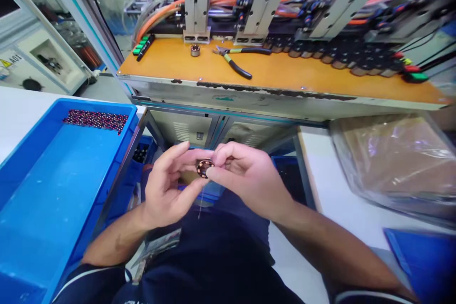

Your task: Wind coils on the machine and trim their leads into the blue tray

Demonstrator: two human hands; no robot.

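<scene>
A small ring-shaped motor stator (203, 168) with copper windings is held up between my two hands in front of my body. My left hand (169, 187) has its fingers and thumb closed around the left side of the ring. From the right, my right hand (251, 178) pinches it, thumb across the near face and fingers curled behind. A thin pale thread or wire (201, 203) hangs below the ring. Another stator (195, 50) stands on the orange bench top, beside a pair of wire cutters (238, 60) with black and yellow-green handles, jaws apart.
To my left is a blue tray (53, 190) with rows of small wound parts (96, 120) at its far end. The orange bench (160, 67) ahead carries several dark cylinders (333, 57) under machine fixtures. A plastic-wrapped brown package (395, 156) lies right, near a blue bin (423, 261).
</scene>
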